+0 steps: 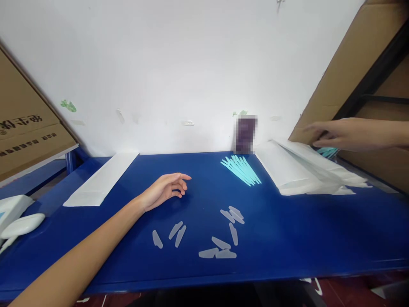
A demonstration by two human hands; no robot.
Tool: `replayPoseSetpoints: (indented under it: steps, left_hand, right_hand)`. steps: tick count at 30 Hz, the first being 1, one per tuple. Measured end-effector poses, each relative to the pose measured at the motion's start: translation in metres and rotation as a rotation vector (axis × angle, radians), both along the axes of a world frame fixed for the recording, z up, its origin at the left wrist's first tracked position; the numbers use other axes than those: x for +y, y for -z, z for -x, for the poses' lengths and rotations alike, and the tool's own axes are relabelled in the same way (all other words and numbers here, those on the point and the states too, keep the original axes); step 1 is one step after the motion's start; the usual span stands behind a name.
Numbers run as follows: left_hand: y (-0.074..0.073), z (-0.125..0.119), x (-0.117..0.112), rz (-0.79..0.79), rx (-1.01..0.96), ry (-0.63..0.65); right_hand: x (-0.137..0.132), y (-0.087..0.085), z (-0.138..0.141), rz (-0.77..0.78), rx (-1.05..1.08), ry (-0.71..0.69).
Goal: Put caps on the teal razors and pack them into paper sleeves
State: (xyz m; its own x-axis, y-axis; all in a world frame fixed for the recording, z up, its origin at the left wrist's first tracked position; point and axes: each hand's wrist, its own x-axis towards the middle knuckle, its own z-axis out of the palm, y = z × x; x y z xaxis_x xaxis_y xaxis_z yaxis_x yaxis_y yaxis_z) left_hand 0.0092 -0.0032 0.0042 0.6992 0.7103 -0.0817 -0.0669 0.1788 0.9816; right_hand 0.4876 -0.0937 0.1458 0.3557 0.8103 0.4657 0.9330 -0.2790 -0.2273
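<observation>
My left hand (168, 189) hovers over the middle of the blue table, fingers loosely bent and apart, holding nothing. At the right, my right hand (330, 134) is raised over the white plastic bags, slightly blurred, with its fingers reaching left and nothing visible in them. Partly hidden below it is a bunch of teal sticks (328, 152). A second pile of teal sticks (242, 169) lies at the back of the table. Several small translucent flat pieces (221, 243) are scattered along the front, with a smaller group of such pieces (175, 233) nearer my left forearm.
White plastic bags (297, 170) are stacked on the right. A long white strip (102, 179) lies on the left of the blue table (287, 238). A white device (22, 225) stands at the left edge. Cardboard (28, 123) flanks both sides; a white wall closes off the back.
</observation>
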Motion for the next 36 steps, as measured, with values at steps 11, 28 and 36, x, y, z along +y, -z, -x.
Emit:
replayPoseSetpoints:
  steps: [11, 28, 36]
  left_hand:
    - [-0.01, -0.009, -0.04, -1.002, 0.395, 0.095]
    - [-0.003, -0.07, -0.052, -1.246, 0.488, 0.686]
    - [0.0, -0.066, -0.037, -1.384, 0.379, 0.529]
  right_hand:
    - [0.033, 0.105, 0.119, 0.287, -0.186, -0.413]
    - [0.063, 0.124, 0.104, 0.212, -0.045, -0.028]
    - [0.128, 0.129, 0.045, 0.355, 0.085, 0.003]
